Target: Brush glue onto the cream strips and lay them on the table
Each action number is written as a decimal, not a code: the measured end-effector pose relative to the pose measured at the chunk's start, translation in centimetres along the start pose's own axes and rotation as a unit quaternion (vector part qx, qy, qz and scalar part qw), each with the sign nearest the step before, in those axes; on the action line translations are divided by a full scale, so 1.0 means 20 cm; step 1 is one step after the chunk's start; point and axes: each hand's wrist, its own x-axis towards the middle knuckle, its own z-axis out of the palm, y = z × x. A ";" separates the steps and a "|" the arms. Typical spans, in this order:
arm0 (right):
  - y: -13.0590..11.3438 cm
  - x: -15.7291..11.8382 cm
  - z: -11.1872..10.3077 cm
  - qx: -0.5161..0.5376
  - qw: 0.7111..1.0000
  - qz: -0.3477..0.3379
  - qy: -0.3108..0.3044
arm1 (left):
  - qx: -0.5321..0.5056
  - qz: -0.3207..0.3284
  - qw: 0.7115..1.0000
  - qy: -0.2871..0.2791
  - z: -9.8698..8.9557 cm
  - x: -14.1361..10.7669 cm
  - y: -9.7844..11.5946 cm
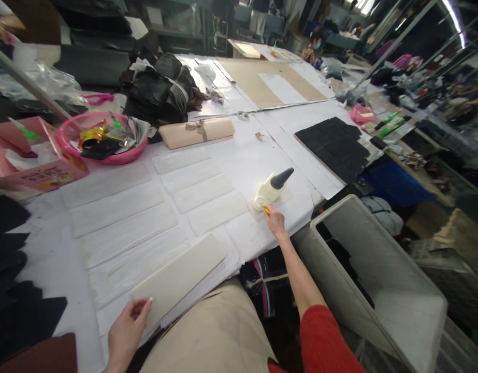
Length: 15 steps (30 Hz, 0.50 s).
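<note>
At the near table edge, my left hand (127, 329) has its thumb and curled fingers on the lower left end of a long beige panel (184, 274). My right hand (275, 221) reaches forward, closed on a thin yellow-handled tool (265, 209); its working end is hidden or too small to make out. Right beside it is a cream-coloured container (266, 191) with a dark cone-shaped tip (282, 178), leaning to the right on a small stained sheet. Several pale, shiny rectangular strips (202, 191) lie in two columns on the white table (239, 166), left of my right hand.
A pink basin (102, 160) of small items and a pink box (56, 173) stand at left. Behind them sit a beige roll (198, 133) and black bundles (157, 93). Black pieces (334, 147) lie at right. A deep grey bin (409, 311) adjoins the table's right side.
</note>
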 end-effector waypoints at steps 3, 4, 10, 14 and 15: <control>0.00 -0.03 -0.03 -0.022 0.999 -0.023 -0.020 | 0.002 -0.051 0.999 0.018 -0.02 -0.04 -0.07; 0.00 -0.04 -0.04 -0.028 0.999 -0.029 -0.028 | -0.001 -0.067 0.998 0.020 -0.03 -0.05 -0.08; 0.00 -0.17 -0.12 -0.007 1.000 -0.011 -0.018 | -0.057 -0.119 0.991 -0.002 0.00 -0.07 -0.12; -0.02 -0.20 -0.10 0.122 0.989 0.069 0.051 | -0.130 -0.127 0.983 -0.016 0.03 -0.05 -0.16; -0.03 -0.19 -0.08 0.175 0.976 0.106 0.076 | -0.136 -0.128 0.982 -0.016 0.03 -0.05 -0.16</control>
